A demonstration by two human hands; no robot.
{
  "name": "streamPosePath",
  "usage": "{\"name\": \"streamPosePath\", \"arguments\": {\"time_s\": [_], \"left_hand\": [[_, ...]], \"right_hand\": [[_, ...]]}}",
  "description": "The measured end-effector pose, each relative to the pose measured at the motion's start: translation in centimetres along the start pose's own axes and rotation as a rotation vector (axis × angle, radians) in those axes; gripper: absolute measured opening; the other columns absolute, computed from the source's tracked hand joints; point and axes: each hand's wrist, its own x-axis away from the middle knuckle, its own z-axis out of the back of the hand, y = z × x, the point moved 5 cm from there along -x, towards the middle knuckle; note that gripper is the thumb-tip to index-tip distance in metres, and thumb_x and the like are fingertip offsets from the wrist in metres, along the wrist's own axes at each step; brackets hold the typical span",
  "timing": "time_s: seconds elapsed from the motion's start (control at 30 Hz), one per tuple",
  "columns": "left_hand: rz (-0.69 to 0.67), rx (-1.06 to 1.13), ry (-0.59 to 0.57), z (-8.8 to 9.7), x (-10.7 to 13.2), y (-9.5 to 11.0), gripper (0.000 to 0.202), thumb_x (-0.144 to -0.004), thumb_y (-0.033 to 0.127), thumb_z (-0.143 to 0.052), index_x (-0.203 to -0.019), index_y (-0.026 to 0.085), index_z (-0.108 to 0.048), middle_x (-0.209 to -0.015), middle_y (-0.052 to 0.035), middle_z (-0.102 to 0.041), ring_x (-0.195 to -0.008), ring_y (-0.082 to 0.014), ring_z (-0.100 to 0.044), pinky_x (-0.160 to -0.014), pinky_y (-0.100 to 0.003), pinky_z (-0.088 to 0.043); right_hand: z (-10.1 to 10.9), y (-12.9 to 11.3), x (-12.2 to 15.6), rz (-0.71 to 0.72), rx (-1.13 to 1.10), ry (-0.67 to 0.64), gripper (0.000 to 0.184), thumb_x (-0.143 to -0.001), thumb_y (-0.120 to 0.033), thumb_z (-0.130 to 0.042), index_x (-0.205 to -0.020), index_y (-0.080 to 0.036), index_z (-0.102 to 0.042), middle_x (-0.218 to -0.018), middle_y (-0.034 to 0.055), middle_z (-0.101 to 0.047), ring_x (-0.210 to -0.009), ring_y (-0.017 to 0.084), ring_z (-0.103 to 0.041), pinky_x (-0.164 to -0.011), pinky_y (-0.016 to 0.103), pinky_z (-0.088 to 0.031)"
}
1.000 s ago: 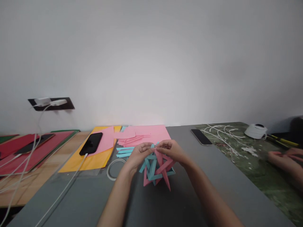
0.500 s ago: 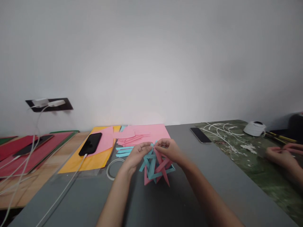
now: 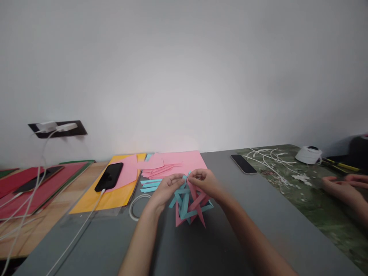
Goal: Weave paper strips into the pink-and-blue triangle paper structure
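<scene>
A woven paper model point(image 3: 190, 205) of pink and blue folded strips stands on the grey table point(image 3: 201, 249) in front of me. My left hand point(image 3: 166, 188) pinches its top from the left, fingers closed on a blue strip. My right hand point(image 3: 204, 182) pinches the same top point from the right. Loose blue strips point(image 3: 150, 184) lie just left of my left hand. Behind them are folded pink strips point(image 3: 159, 169) on a pink paper sheet point(image 3: 184, 161).
A black phone point(image 3: 109, 176) on yellow paper point(image 3: 107, 197) charges by a white cable point(image 3: 77, 234). A tape ring point(image 3: 137, 207) lies near my left wrist. Another phone point(image 3: 243, 164) and white scraps point(image 3: 276, 161) lie right, where another person's hands point(image 3: 342, 189) work.
Both hands stay pinched on the model's top with only tiny finger shifts. The view has drifted slightly. The other person's hands at the right have moved a little.
</scene>
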Motion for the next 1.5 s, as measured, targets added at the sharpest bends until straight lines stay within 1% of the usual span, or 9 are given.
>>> {"name": "streamPosePath", "arguments": {"time_s": [0.13, 0.43, 0.77, 1.03, 1.17, 1.37, 1.5], "left_hand": [[-0.004, -0.006, 0.002, -0.04, 0.12, 0.12, 0.037, -0.054, 0.033, -0.078, -0.084, 0.015, -0.066, -0.077, -0.0033, -0.068, -0.077, -0.0145, -0.059, -0.074, -0.024, -0.041], [-0.004, -0.012, 0.011, 0.00, 0.14, 0.09, 0.040, -0.054, 0.033, -0.079, -0.086, 0.014, -0.066, -0.081, -0.0047, -0.069, -0.078, -0.0149, -0.060, -0.075, -0.024, -0.042], [-0.001, 0.001, 0.012, 0.08, -0.01, -0.02, 0.042, -0.051, 0.034, -0.080, -0.084, 0.015, -0.065, -0.078, -0.0032, -0.068, -0.075, -0.0136, -0.060, -0.073, -0.023, -0.042], [-0.012, -0.021, -0.006, -0.11, 0.21, 0.26, 0.039, -0.054, 0.034, -0.078, -0.085, 0.015, -0.066, -0.080, -0.0040, -0.069, -0.078, -0.0142, -0.061, -0.074, -0.023, -0.042], [-0.007, -0.022, -0.004, -0.10, 0.24, 0.18, 0.040, -0.053, 0.036, -0.079, -0.085, 0.015, -0.066, -0.078, -0.0039, -0.069, -0.076, -0.0146, -0.061, -0.073, -0.023, -0.043], [-0.019, -0.009, 0.002, 0.12, -0.10, -0.13, 0.043, -0.051, 0.036, -0.080, -0.085, 0.014, -0.065, -0.079, -0.0045, -0.069, -0.076, -0.0145, -0.061, -0.074, -0.024, -0.043], [-0.008, -0.018, 0.000, 0.07, -0.11, -0.09, 0.041, -0.053, 0.035, -0.079, -0.084, 0.014, -0.065, -0.080, -0.0046, -0.069, -0.077, -0.0139, -0.061, -0.076, -0.023, -0.042]], "right_hand": [[0.03, -0.10, -0.02, -0.008, 0.016, 0.005, 0.008, -0.065, -0.025, -0.062, -0.064, -0.017, -0.061, -0.062, -0.0001, -0.062, -0.057, 0.011, -0.055, -0.058, 0.024, -0.042], [0.02, -0.20, 0.09, -0.018, 0.017, 0.004, 0.010, -0.064, -0.025, -0.060, -0.065, -0.016, -0.060, -0.062, 0.0000, -0.062, -0.057, 0.010, -0.054, -0.057, 0.023, -0.041], [0.03, 0.22, -0.16, -0.008, 0.018, -0.011, 0.009, -0.065, -0.024, -0.060, -0.065, -0.016, -0.061, -0.063, 0.0005, -0.063, -0.057, 0.011, -0.055, -0.057, 0.023, -0.041], [0.01, -0.22, 0.01, -0.002, 0.033, 0.004, 0.008, -0.065, -0.023, -0.060, -0.065, -0.015, -0.060, -0.063, -0.0003, -0.062, -0.057, 0.010, -0.054, -0.058, 0.023, -0.041], [-0.04, -0.11, -0.02, -0.005, 0.024, -0.012, 0.009, -0.066, -0.024, -0.060, -0.065, -0.015, -0.061, -0.063, 0.0000, -0.062, -0.058, 0.010, -0.055, -0.058, 0.023, -0.041], [-0.12, -0.27, 0.15, -0.004, 0.083, -0.046, 0.010, -0.067, -0.025, -0.060, -0.066, -0.015, -0.063, -0.064, 0.0009, -0.064, -0.059, 0.011, -0.056, -0.058, 0.023, -0.043], [0.01, -0.42, 0.19, 0.004, 0.085, -0.033, 0.013, -0.067, -0.029, -0.062, -0.067, -0.015, -0.064, -0.066, 0.0018, -0.065, -0.060, 0.011, -0.057, -0.060, 0.024, -0.044]]}}
